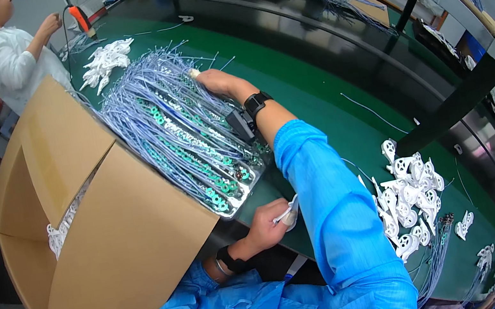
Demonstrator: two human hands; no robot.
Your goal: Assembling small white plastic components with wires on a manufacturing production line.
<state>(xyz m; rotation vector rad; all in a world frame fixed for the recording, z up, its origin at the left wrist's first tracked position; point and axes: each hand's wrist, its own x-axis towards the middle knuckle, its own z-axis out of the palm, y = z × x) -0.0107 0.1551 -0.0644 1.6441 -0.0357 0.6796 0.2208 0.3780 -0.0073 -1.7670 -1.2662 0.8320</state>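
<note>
The left hand (268,225) had its grip clenched on a white piece (282,216), just near of the tray (244,198); the right hand (217,82) was at the cables (142,84), grip indeterminable. Work appeared partway: many cables lay outstanding.

A green-topped table (316,98) carries a shiny tray (244,198) full of wired pieces. A heap of white plastic parts (107,63) lies beyond it; on the right, a larger pile (407,200) lies beside a wire bundle (442,256), with one loose wire (375,112) farther back.
</note>
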